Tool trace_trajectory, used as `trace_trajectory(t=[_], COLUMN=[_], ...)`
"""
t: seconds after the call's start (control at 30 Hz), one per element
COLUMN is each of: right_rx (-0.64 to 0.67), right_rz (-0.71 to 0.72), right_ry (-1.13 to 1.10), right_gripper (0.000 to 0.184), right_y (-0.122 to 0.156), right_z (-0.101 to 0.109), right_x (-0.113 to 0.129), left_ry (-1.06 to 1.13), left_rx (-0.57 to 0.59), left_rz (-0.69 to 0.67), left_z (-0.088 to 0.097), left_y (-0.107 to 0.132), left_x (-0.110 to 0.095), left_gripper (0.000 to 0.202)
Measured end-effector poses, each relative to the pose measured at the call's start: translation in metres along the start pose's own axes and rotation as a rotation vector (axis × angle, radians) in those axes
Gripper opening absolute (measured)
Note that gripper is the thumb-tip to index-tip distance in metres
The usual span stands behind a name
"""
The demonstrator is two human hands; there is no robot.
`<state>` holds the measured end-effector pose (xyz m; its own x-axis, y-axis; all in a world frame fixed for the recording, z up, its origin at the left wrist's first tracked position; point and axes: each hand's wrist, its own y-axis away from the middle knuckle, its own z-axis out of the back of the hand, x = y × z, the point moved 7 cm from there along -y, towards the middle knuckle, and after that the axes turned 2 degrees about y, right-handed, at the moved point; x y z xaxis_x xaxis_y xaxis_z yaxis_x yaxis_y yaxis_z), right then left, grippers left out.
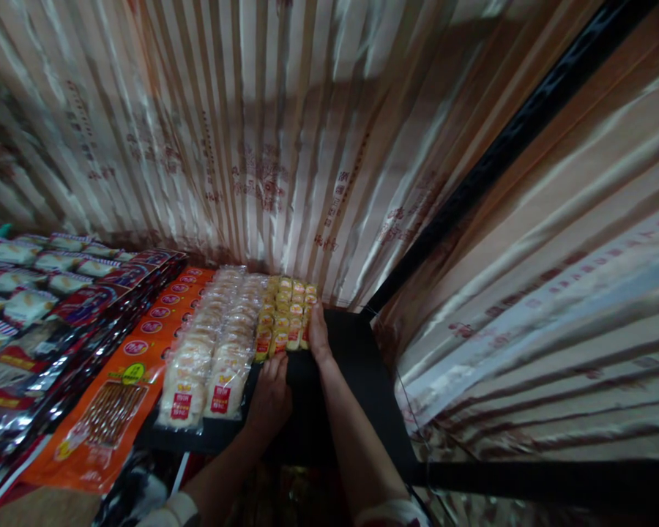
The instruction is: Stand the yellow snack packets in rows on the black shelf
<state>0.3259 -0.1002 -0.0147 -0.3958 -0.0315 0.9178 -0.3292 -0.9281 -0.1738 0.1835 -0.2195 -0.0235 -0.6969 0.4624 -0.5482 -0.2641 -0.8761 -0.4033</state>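
Small yellow-wrapped snack packs [285, 315] with red labels stand in tight rows on the black shelf. My right hand [318, 333] lies stretched along the right side of these packs, its palm turned toward them. At their front edge, the fingertips of my left hand [270, 391] touch the nearest packs, fingers slightly bent. Neither hand is wrapped round a pack. Just left of the yellow packs are two long rows of clear-wrapped round white crackers [222, 380] with red labels. The palm sides of both hands are hidden.
Orange snack bags [126, 388] overlap in a row further left, beside dark red and silver bags [55, 344] and white packets [30, 307]. The black shelf [356, 366] extends right to a slanting black post [499, 161]. Pleated printed sheeting [285, 146] hangs behind and at the right.
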Motion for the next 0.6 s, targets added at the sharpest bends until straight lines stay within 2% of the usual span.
trace_trajectory(t=[0.13,0.33,0.47,0.6], right_rx=[-0.010,0.055,-0.058,-0.150], right_rz=[-0.052,-0.043,-0.048,0.045], right_ry=[0.010,0.011,-0.023,0.027], right_gripper=[0.066,0.066,0.065,0.068], right_y=[0.002,0.002,0.005,0.007], right_z=[0.001,-0.002,0.008,0.015], right_x=[0.001,0.003,0.000,0.005], left_ry=[-0.017,-0.016,-0.029,-0.045], left_rx=[0.003,0.016,0.016,0.017], left_rz=[-0.015,-0.004,-0.009,-0.009], left_z=[0.001,0.000,-0.003,-0.004], left_y=[0.000,0.000,0.001,0.001], left_x=[-0.002,-0.001,0.000,0.001], left_gripper=[0.050,0.049,0.048,0.047])
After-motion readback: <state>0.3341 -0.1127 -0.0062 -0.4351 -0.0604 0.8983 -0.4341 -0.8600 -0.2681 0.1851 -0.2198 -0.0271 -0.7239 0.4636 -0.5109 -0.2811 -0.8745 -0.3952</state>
